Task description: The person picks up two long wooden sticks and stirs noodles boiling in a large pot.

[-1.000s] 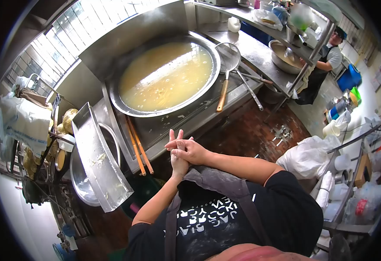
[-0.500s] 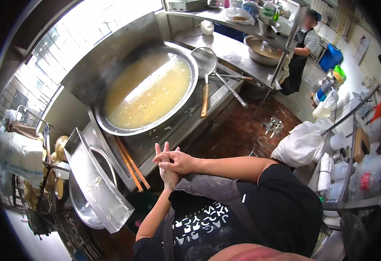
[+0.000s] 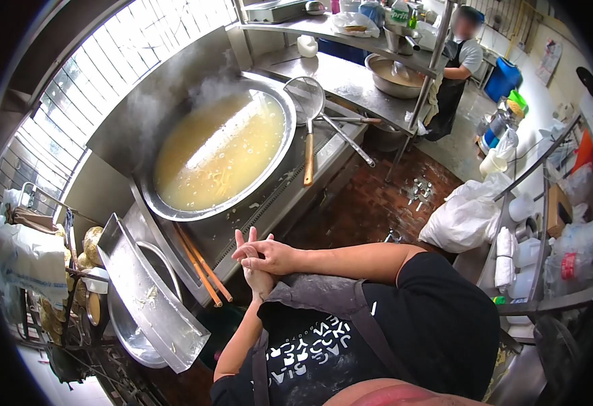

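Note:
My two hands are together in front of the apron, near the stove edge. My left hand points upward with some fingers stretched out and apart; it holds no object. Across it lies my right hand, its fingers wrapped around part of the left hand and hiding some of it. Beyond them a large wok holds steaming, cloudy yellowish liquid with pale strands in it. Two long wooden chopsticks lean at the stove edge, just left of my hands. A wire strainer with a wooden handle rests right of the wok.
A metal trough lies over a steel bowl at left. Another long-handled utensil lies beside the strainer. At the back, a co-worker stands by a large basin. White sacks and shelving stand at right.
The view has shifted slightly, so the wok and stove sit a little further left. My hands remain clasped together in much the same pose. More steam shows above the wok.

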A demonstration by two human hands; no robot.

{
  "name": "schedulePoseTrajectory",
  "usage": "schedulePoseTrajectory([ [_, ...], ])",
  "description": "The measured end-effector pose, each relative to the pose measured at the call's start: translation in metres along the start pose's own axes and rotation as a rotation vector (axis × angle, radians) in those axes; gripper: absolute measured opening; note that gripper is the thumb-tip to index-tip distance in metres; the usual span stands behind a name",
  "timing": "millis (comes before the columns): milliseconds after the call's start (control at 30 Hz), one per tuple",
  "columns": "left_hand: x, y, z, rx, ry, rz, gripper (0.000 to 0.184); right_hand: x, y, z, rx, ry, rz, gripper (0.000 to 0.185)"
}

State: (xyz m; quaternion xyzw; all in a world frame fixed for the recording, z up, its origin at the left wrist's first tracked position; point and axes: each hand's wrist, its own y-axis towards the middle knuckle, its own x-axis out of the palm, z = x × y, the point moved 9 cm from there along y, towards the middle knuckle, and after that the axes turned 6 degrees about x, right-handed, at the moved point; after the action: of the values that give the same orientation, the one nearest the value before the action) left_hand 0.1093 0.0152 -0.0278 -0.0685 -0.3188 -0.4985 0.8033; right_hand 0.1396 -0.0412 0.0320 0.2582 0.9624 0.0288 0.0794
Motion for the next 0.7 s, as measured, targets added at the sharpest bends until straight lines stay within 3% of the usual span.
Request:
schedulePoseTrajectory([
  [167, -0.005, -0.001, 0.0, 0.035, 0.082, 0.013, 0.072, 0.004, 0.002, 0.003, 0.001, -0.009, -0.018, 0.041],
  [367, 0.007, -0.004, 0.011, 0.029, -0.078, 0.028, 0.077, 0.006, 0.002, 0.005, 0.003, -0.02, -0.008, 0.041],
  [500, 0.008, -0.003, 0.012, 0.006, 0.075, 0.01, 0.076, 0.004, 0.001, -0.005, 0.015, -0.053, -0.042, 0.041],
  [700, -0.006, 0.001, 0.001, 0.001, -0.046, 0.059, 0.075, 0.003, 0.002, -0.002, 0.015, 0.007, -0.009, 0.04],
])
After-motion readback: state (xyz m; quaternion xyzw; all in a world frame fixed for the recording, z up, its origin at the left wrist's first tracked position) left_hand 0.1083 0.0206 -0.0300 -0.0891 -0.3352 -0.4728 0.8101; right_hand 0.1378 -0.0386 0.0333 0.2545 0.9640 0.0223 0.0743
